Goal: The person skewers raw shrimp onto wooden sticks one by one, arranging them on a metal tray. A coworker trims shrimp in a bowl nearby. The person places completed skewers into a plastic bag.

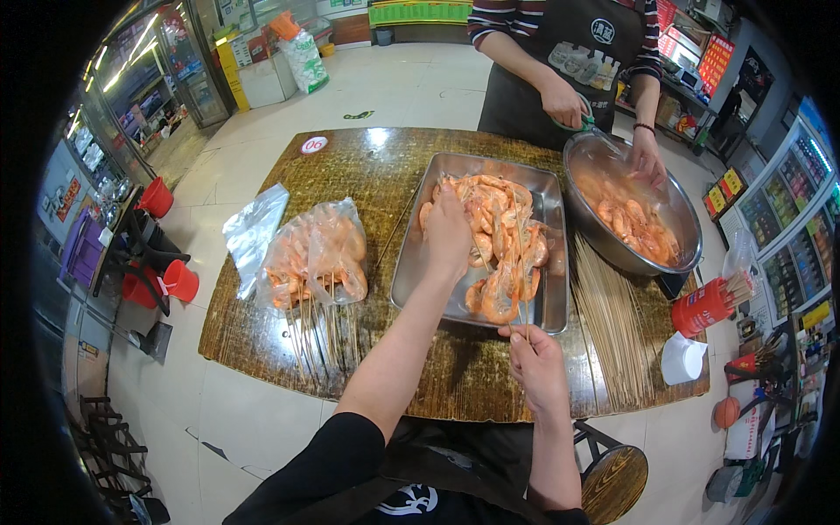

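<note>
A rectangular steel tray (407, 272) sits before me, with orange cooked shrimp (489, 200) piled in it. My left hand (450, 230) reaches over the tray's left side, its fingertips at the pile; whether they grip a shrimp is hidden. Below the tray's front rim, my right hand (539, 361) is closed on the lower ends of thin bamboo skewers (523, 289). Skewered shrimp (500, 298) lie along these, over the front part of the tray. Another skewer (481, 256) slants out of the pile beside my left wrist.
Bagged shrimp skewers (321, 256) lie left, by plastic bags (256, 230). A co-worker's hand (564, 102) holds green-handled scissors (584, 118); the other (648, 157) reaches into a steel bowl (686, 252) of shrimp. Loose skewers (613, 328), a red skewer container (702, 308) and a paper roll (681, 359) are right.
</note>
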A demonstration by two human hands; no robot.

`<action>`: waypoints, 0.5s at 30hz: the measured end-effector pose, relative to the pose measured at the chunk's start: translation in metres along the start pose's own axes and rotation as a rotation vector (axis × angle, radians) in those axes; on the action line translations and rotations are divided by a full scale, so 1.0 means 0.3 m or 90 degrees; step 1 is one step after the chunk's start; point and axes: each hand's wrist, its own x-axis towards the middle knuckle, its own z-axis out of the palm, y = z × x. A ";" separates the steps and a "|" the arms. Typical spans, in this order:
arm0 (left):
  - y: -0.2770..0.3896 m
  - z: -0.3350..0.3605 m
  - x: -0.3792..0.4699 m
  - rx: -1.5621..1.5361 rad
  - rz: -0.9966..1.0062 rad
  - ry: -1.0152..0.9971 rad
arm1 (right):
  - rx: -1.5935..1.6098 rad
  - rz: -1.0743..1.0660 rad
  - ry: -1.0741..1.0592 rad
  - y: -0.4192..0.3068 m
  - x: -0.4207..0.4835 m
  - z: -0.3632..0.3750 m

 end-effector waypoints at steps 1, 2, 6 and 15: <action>0.009 0.005 -0.007 0.027 0.005 0.001 | 0.006 0.002 0.000 0.000 0.001 0.000; 0.014 0.009 -0.012 0.054 0.010 0.001 | 0.008 -0.003 -0.001 0.000 0.001 -0.002; -0.037 -0.017 -0.004 0.210 0.051 0.029 | 0.011 -0.015 -0.002 -0.005 -0.002 0.015; 0.011 0.000 -0.032 0.137 -0.006 0.022 | 0.008 -0.012 0.004 -0.010 -0.012 0.025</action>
